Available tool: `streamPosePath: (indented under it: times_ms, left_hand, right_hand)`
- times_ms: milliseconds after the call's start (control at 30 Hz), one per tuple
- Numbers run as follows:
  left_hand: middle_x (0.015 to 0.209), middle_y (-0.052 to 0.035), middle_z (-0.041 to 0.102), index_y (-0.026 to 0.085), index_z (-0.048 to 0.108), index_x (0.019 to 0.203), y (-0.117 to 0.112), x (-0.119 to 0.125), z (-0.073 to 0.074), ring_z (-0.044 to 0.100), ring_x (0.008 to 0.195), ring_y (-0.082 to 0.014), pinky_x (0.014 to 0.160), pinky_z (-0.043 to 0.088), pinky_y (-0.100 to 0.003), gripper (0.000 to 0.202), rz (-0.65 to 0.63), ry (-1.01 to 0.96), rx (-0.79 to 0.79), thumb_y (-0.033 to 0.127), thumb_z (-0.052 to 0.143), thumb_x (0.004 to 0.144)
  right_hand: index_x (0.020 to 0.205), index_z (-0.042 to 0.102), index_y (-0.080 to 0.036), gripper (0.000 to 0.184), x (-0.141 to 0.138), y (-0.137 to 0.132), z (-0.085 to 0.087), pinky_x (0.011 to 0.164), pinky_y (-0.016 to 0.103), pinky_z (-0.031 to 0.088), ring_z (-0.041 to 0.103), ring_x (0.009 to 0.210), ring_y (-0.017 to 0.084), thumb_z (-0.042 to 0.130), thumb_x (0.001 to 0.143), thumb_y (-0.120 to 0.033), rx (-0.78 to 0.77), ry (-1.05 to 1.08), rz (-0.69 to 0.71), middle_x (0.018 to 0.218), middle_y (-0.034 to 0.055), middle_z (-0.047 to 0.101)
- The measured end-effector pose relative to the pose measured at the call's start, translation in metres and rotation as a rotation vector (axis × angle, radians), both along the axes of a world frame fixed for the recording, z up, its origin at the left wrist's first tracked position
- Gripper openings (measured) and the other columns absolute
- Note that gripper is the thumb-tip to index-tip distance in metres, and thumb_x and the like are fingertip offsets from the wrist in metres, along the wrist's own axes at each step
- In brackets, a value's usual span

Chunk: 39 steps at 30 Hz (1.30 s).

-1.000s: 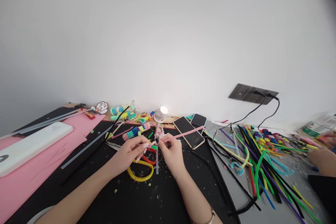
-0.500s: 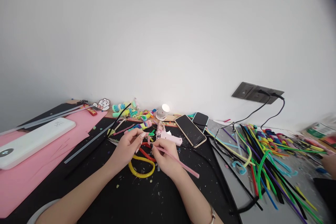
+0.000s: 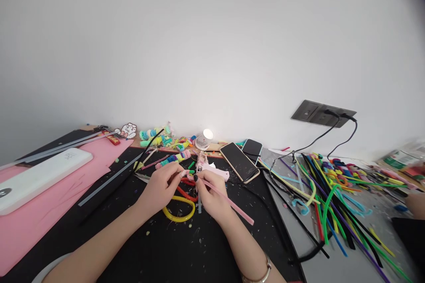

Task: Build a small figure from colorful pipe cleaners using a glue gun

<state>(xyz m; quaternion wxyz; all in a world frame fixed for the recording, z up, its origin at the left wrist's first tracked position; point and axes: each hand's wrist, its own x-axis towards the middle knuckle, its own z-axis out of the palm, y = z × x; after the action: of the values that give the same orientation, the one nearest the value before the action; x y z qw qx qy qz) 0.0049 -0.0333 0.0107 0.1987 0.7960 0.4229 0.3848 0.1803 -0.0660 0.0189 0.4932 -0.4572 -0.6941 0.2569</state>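
Note:
My right hand (image 3: 211, 195) pinches a pink pipe cleaner (image 3: 238, 208), whose long straight end sticks out to the lower right past my wrist. Close beside it, the closed fingers of my left hand (image 3: 163, 185) grip the other, bent end. A small green piece (image 3: 191, 171) shows just behind the fingertips. Under my hands lie scissors (image 3: 179, 219) with a yellow and red handle; their blade pokes out left of my left hand. A pink glue gun (image 3: 215, 171) rests directly behind my right hand.
Two phones (image 3: 239, 162) lie right of the glue gun, near a white paper cup (image 3: 204, 139). Many coloured pipe cleaners (image 3: 332, 212) spread over the grey surface at right. Pink sheets (image 3: 66, 199) and a white power bank (image 3: 46, 179) are at left. Another person's hand (image 3: 415, 205) shows far right.
My fingertips have drawn closer together on the pink pipe cleaner, and its bent end is now mostly covered. The view has shifted slightly.

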Motion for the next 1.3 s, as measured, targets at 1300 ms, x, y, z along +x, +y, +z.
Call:
streamPosePath:
  times_ms: [1300]
  left_hand:
    - [0.051, 0.0087, 0.037, 0.021, 0.055, 0.077, -0.001, 0.003, -0.002, 0.033, 0.046, -0.0102, 0.052, 0.031, -0.026, 0.028, -0.065, -0.565, -0.513, 0.047, 0.053, 0.090]
  right_hand:
    - [0.066, 0.059, -0.018, 0.023, 0.001, 0.006, -0.003, 0.056, 0.026, 0.038, 0.051, 0.059, 0.015, 0.047, 0.086, -0.020, 0.053, -0.116, 0.019, 0.062, 0.0012, 0.057]
